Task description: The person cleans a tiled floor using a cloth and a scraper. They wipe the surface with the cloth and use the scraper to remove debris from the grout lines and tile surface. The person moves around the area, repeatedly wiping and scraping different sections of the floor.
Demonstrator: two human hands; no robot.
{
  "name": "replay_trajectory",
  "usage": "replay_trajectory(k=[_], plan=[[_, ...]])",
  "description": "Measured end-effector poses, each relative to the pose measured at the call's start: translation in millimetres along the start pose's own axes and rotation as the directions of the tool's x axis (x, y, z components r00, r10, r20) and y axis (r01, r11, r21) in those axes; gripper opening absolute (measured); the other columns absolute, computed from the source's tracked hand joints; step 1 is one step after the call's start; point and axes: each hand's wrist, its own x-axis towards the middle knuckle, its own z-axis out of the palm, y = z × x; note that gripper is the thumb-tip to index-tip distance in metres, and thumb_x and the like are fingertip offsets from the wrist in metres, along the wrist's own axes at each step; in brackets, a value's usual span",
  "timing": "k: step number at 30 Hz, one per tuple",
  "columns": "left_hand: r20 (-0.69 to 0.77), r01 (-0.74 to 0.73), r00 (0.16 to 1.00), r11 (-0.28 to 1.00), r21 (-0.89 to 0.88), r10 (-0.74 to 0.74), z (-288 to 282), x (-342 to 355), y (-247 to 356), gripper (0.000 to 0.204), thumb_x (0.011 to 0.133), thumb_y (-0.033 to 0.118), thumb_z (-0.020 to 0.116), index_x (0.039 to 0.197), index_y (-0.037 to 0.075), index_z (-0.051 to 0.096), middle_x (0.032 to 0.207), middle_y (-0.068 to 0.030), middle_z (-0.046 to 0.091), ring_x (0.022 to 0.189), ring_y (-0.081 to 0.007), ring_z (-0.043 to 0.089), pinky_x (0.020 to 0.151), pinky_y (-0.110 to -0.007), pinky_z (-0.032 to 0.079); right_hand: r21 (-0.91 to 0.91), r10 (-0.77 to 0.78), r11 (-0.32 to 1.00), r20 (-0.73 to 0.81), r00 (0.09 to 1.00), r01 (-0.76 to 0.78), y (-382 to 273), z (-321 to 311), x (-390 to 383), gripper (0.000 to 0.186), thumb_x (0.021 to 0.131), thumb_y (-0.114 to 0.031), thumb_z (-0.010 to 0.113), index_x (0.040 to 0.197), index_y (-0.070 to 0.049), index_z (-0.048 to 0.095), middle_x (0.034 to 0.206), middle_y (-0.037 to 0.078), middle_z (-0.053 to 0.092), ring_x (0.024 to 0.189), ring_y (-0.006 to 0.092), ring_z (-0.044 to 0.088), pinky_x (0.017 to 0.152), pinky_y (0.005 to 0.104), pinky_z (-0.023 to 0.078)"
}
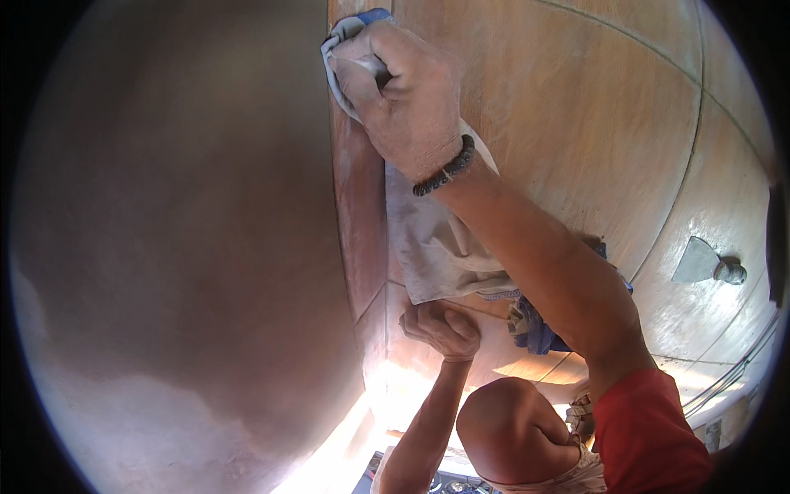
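My right hand (411, 95), with a dark beaded bracelet at the wrist, is closed on a pale grey rag (336, 70) with a blue edge. It presses the rag along the narrow tile strip at the foot of the wall. More pale cloth (436, 247) lies spread on the tiles below that hand, partly under the forearm; whether it is one piece with the rag is hidden. My left hand (442, 329) rests curled into a loose fist on the floor, close to the cloth's lower corner. Nothing shows in its fingers.
A plain greyish-brown wall (189, 206) fills the left side. Dusty orange-brown tiles (576, 107) cover the floor. A scraper (708, 263) lies at the right. A crumpled blue cloth (539, 333) is beside my right forearm. My bent knee (514, 428) and cables (732, 375) are lower down.
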Motion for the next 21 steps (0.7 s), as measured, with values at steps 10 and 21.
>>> replay_trajectory(k=[10, 21], plan=[[-0.022, 0.007, 1.0, 1.0, 0.01, -0.007, 3.3, -2.3, 2.5, 0.042, 0.098, 0.032, 0.038, 0.116, -0.006, 0.046, 0.116, -0.0241, 0.044, 0.108, -0.037, 0.038, 0.096, -0.051, 0.028, 0.087, 0.0, 0.996, -0.082, 0.997, 0.007, 18.3, 2.6, 40.3, 0.006, 0.086, -0.007, 0.059, 0.083, -0.002, 0.06, 0.075, 0.016, 0.063, 0.068, 0.0333, 0.063, 0.061, 0.0396, 0.049], [-0.005, -0.007, 1.0, 1.0, -0.009, 0.007, 3.6, -6.6, -6.0, 0.043, 0.1, 0.033, 0.037, 0.119, -0.005, 0.044, 0.119, -0.0257, 0.043, 0.107, -0.0364, 0.038, 0.096, -0.051, 0.027, 0.073, -0.044, 0.997, 0.066, 0.997, 0.039, 5.7, -5.8, -32.9, 0.007, 0.087, -0.011, 0.065, 0.083, -0.005, 0.064, 0.071, 0.011, 0.063, 0.065, 0.0261, 0.065, 0.06, 0.0333, 0.051]])
